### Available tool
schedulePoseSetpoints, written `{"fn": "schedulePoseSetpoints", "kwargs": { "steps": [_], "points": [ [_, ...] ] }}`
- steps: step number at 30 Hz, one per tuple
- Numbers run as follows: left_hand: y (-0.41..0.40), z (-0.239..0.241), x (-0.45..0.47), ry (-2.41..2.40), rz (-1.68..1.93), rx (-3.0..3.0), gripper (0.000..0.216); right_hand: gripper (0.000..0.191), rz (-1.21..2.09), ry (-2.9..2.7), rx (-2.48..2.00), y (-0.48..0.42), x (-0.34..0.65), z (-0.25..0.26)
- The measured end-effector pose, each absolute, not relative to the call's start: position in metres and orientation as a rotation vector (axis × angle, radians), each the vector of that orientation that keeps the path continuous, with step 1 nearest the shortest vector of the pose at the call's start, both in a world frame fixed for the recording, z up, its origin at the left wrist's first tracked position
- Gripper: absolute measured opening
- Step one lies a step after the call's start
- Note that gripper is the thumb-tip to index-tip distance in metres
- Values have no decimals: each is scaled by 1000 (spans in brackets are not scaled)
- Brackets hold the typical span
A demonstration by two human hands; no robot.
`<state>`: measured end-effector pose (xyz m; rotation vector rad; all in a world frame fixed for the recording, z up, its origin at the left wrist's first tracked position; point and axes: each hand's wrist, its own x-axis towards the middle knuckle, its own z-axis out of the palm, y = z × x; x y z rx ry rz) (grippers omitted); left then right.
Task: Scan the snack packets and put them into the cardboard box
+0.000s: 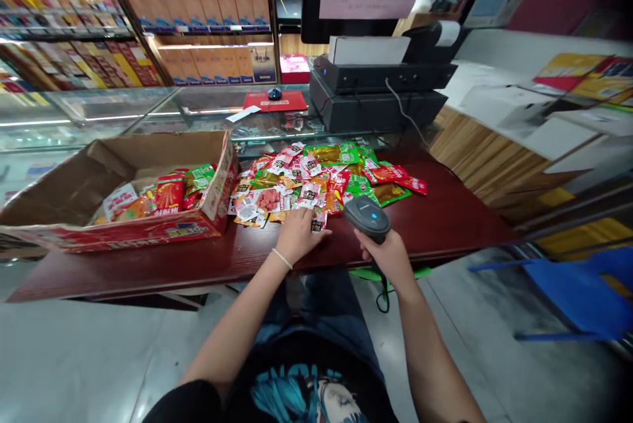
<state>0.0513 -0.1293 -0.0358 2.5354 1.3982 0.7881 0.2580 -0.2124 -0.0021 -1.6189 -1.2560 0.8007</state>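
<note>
My left hand (297, 236) lies at the front edge of a heap of small snack packets (270, 199). Its fingertips touch a white-and-pink packet (309, 195), and the thumb stretches out to the right, apart from the fingers. A dark grey handheld barcode scanner (366, 215) with a lit blue spot is gripped in my right hand (388, 255), just right of the heap and over the brown table (430, 212). Green packets (331, 154) and red packets (388, 173) lie at the heap's back and right side.
An open cardboard box (163, 146) with more packets stands left of the heap. Behind are a glass counter (208, 103), a red mat with a mouse (274, 93), and a dark till (380, 110). A blue chair (578, 291) is at the right.
</note>
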Motion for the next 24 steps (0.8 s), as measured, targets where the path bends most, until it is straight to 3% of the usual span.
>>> {"fn": "schedulePoseSetpoints", "kwargs": {
  "steps": [4,9,11,18,24],
  "points": [
    [-133,-35,56,1481,705,2603,54,40,827,-1254,-1597,-214,255,-9],
    [-134,-32,52,1453,619,2595,18,41,820,-1294,-1589,-212,250,-10],
    [-133,-33,44,1397,673,2503,19,42,814,-1316,-1593,-212,247,-8],
    [-115,-36,7,1236,1358,1395,26,41,827,-1302,-1524,-211,231,-3],
    [-109,-35,-1,962,1396,787,45,46,769,-1363,-1506,-209,211,5]
  ]
}}
